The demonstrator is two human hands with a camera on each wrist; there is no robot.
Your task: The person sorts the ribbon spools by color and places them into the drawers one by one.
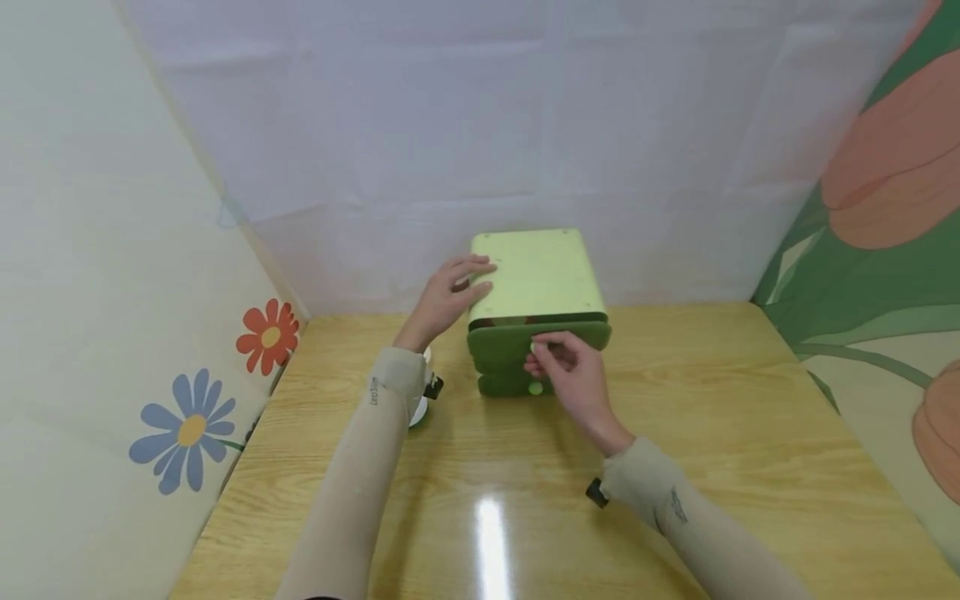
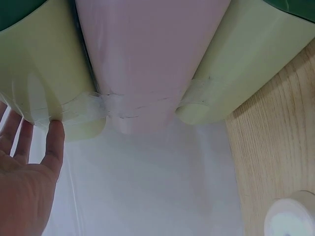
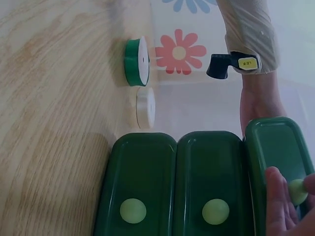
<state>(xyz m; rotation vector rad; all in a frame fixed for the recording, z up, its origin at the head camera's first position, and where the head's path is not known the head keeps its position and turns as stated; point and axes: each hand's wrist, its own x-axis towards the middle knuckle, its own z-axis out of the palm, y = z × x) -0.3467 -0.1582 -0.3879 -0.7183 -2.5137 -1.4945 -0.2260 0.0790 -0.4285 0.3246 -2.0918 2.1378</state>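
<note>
A small three-tier drawer cabinet (image 1: pixel 538 271) stands against the back of the table, with a pale yellow-green top and dark green fronts. My right hand (image 1: pixel 573 379) pinches the round pale green knob (image 3: pixel 297 191) of the top drawer (image 3: pixel 270 142). That drawer sits slightly out, and a narrow gap under the lid shows something reddish inside. The two lower drawers (image 3: pixel 211 167) look level with each other. My left hand (image 1: pixel 442 300) rests on the cabinet's upper left edge. Its fingertips touch the side near clear tape (image 2: pixel 81 108) in the left wrist view.
Left of the cabinet, a green-rimmed spool-like roll (image 3: pixel 134 61) and a white roll (image 3: pixel 145 108) stand on the wooden table (image 1: pixel 712 417). A white sheet (image 1: pixel 420 125) hangs close behind. Flower-patterned panels (image 1: pixel 187 429) border the sides.
</note>
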